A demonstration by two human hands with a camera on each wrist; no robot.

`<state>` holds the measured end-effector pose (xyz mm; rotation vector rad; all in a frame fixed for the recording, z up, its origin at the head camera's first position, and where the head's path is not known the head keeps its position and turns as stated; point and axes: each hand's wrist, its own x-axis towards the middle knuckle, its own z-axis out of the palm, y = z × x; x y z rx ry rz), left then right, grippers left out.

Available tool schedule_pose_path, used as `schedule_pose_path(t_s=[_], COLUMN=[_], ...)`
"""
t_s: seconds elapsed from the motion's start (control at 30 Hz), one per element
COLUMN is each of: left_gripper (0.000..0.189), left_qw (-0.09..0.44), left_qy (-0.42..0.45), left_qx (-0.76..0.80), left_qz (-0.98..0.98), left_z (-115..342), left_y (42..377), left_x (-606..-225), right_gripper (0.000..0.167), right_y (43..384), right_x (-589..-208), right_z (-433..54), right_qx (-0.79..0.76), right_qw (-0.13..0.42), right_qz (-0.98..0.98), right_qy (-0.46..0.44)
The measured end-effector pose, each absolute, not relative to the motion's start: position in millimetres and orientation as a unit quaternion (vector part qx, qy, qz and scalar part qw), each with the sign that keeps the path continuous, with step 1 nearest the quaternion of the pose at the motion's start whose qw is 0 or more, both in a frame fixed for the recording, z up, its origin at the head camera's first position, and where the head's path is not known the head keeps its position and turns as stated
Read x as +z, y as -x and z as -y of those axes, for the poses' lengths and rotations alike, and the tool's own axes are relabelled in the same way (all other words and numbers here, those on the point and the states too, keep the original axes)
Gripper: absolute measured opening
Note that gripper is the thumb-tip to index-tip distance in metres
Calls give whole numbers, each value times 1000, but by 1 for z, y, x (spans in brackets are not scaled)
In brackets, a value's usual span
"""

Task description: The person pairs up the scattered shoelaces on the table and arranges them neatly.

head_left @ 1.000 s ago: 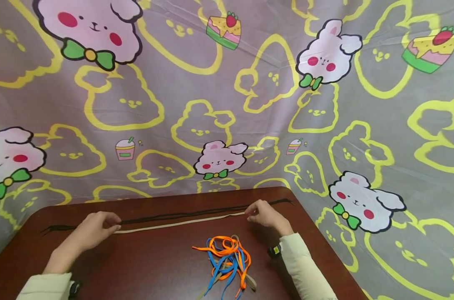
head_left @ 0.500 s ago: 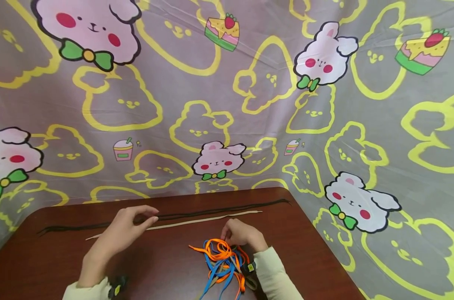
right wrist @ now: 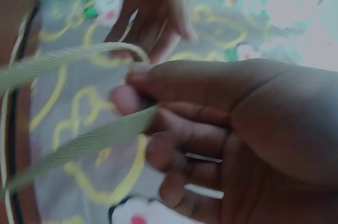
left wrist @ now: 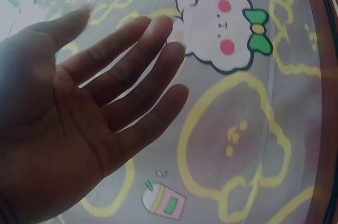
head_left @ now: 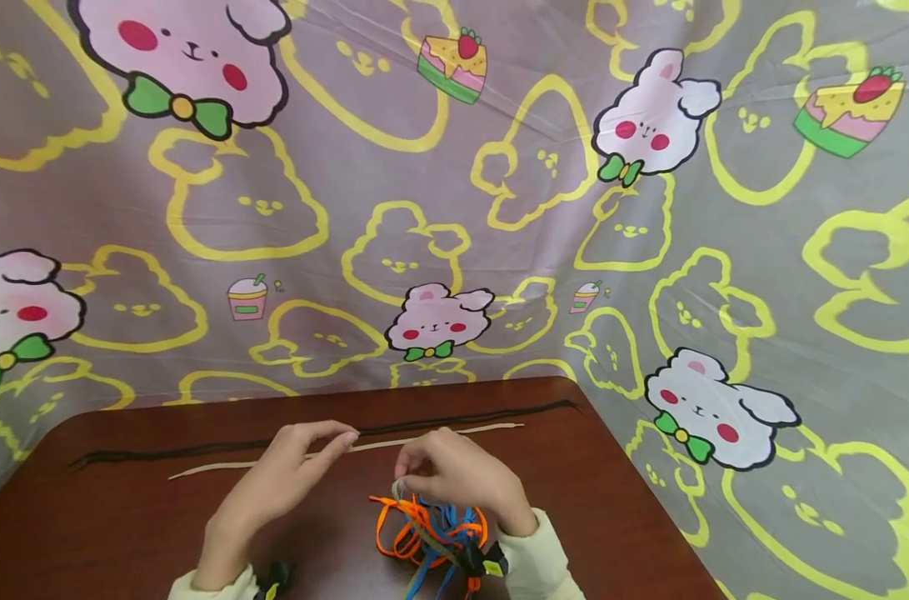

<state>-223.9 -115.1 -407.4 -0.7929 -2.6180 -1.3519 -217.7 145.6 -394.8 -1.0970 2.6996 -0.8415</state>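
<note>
My right hand [head_left: 465,475] pinches a khaki flat shoelace [right wrist: 100,134] between thumb and index finger. In the right wrist view the lace loops out from the fingertips in two strands. Below that hand lies a tangle of orange shoelaces [head_left: 390,542] and blue shoelaces [head_left: 424,575], partly hidden by the wrist. My left hand [head_left: 285,475] hovers left of the right one, in front of a straight beige shoelace [head_left: 491,427] on the table. The left wrist view shows the left palm [left wrist: 63,123] bare, with fingers loosely extended.
Dark shoelaces [head_left: 154,455] stretch across the far part of the brown table [head_left: 117,525], behind the beige lace and roughly parallel to it. A patterned cloth [head_left: 499,250] with cartoon animals hangs along the back and right side.
Both hands have let go of the beige lace. The right hand has moved to the tangle and lifted part of a khaki lace. The left hand has shifted right, and the tangle has changed shape.
</note>
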Motion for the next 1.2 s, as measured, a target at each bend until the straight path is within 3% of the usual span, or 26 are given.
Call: schedule_pose_path(t_s=[0.3,0.6,0.8,1.2], left_gripper=[26,17,9,21], left_qw=[13,10,53,118], left_qy=[328,374,387,369], left_qx=[-460,-477,-455,-457], left_qz=[825,795,801,801], left_z=[101,96,100,98], left_y=[200,193,191,190], left_x=[-390,-386,-384,-385], right_gripper=[6,10,7,3], right_y=[187,179,177,174], right_x=[-382,-381,-373,-369], right_z=[-126,-125,-130,-144], right_qx=[-393,-411,-423,-404], right_qw=[-71,-133,-141,-130], right_qz=[-856,-844,-835,-848], right_qy=[327,317,322,317])
